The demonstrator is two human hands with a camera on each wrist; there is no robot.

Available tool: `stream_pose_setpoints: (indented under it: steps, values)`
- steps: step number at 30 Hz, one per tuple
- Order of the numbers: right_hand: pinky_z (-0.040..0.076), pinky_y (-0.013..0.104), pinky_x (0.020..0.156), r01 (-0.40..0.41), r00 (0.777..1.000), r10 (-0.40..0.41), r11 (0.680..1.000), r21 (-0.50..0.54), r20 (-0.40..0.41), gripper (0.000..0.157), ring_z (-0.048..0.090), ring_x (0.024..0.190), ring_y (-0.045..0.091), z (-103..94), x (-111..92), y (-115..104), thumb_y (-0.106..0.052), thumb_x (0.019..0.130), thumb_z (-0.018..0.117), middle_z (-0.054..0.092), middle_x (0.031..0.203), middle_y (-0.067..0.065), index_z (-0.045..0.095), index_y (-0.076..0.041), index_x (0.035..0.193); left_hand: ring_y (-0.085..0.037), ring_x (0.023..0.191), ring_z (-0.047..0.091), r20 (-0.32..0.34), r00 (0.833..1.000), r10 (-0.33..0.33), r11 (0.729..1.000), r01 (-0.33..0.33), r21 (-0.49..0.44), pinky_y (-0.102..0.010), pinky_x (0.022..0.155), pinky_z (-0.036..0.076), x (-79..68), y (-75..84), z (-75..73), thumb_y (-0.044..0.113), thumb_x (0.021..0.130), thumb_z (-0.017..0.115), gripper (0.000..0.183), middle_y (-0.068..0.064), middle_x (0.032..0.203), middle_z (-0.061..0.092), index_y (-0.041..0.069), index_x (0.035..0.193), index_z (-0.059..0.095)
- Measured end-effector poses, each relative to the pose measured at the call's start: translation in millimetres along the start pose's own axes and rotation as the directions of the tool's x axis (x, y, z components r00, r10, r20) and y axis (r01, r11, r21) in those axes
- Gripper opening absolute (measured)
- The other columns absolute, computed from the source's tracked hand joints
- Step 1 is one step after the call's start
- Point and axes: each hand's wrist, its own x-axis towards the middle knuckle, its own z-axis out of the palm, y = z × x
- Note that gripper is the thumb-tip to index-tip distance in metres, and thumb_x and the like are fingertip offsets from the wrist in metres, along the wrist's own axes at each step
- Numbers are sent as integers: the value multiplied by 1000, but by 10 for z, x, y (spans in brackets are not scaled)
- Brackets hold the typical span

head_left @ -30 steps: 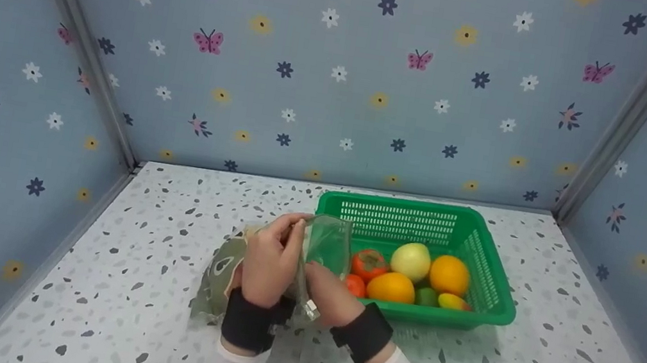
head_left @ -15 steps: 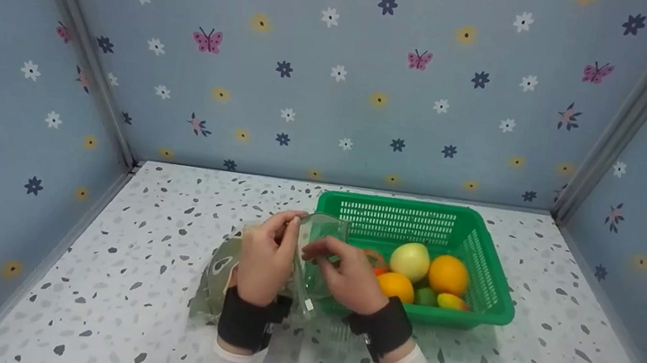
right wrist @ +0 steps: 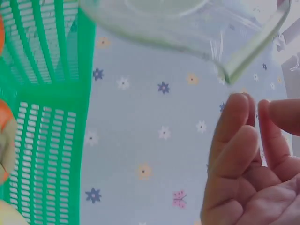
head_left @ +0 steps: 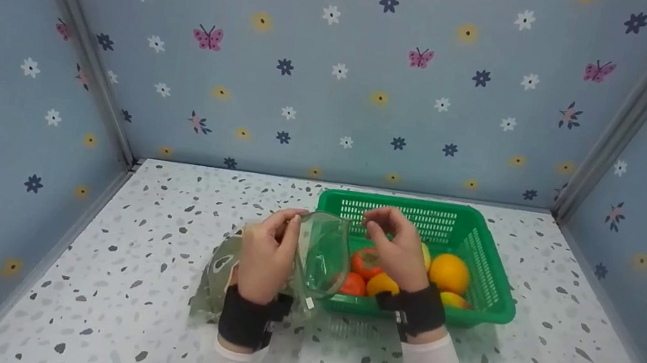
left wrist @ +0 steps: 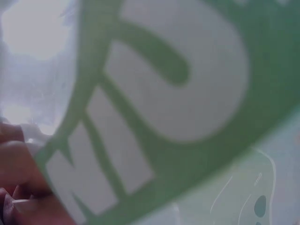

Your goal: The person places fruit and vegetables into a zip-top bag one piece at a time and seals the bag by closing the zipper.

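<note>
My left hand (head_left: 266, 257) pinches the edge of a see-through green plastic bag (head_left: 219, 275). The bag's mouth gapes to the right, overlapping the basket's left end in the head view. White lettering on the green bag (left wrist: 206, 112) fills the left wrist view, with fingertips (left wrist: 28, 173) at lower left. My right hand (head_left: 400, 252) is over the basket, fingers loosely bent and nothing between them. From the right wrist, this hand (right wrist: 248, 173) appears apart from the bag's rim (right wrist: 159, 42). Beneath it sits fruit: a persimmon (head_left: 364, 261), an orange (head_left: 450, 273), and a pale yellow-green fruit mostly hidden behind the hand.
The green basket (head_left: 500, 294) has slotted walls and stands on a speckled white table (head_left: 145, 322). Also inside are a red fruit (head_left: 353, 285), an orange-yellow fruit (head_left: 382, 284) and a yellow-red one (head_left: 454, 300). Flower-patterned walls (head_left: 344, 48) enclose the table.
My right hand has withdrawn from the bag's mouth, moving right and up over the basket. The bag's mouth now looks wider. My left hand stays nearly in place, still holding the edge.
</note>
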Motion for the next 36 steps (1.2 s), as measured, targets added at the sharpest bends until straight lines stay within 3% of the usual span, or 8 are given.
stream_pose_setpoints:
  steps: [8,16,22,25,29,36]
  values:
    - [48,35,81,-69,997,73,970,-231,10,15,63,94,27,-129,261,109,-13,105,57,69,111,14,67,-6,113,1,46,26,4,1000,-9,1000,9,-7,-18,46,22,-13,-5,7,2,101,60,18,6,54,37,-2,106,77]
    - [50,41,86,-113,991,131,942,-317,36,16,63,99,29,-162,391,249,-12,105,56,67,113,15,66,-6,116,3,46,24,-3,1000,0,1000,0,22,-19,47,21,-14,-9,5,3,101,60,18,6,55,36,-2,106,77]
    - [53,46,91,-119,982,170,903,-413,88,19,65,104,31,-172,461,345,-13,106,54,66,118,16,64,-6,121,3,46,27,6,1000,-17,1000,17,20,-19,47,23,2,15,10,3,101,60,18,6,56,38,-2,107,77]
    - [54,47,89,-108,970,200,861,-497,136,23,66,105,32,-156,494,401,-16,106,55,67,120,17,64,-4,124,2,47,27,9,1000,-20,1000,19,22,-20,47,23,11,26,10,4,101,60,18,6,56,38,-2,107,76]
    - [55,48,91,-60,939,258,772,-633,227,29,67,106,33,-91,514,460,-21,105,59,67,122,18,63,-4,128,2,47,27,9,1000,-18,1000,18,19,-20,46,24,13,20,15,4,101,60,18,6,56,38,-2,106,77]
    - [55,48,97,63,852,359,653,-755,382,46,65,113,35,46,462,531,-30,101,66,64,131,19,58,-4,138,2,47,28,4,1000,-3,1000,3,4,-19,44,25,1,-24,27,4,101,60,18,4,56,40,-2,106,76]
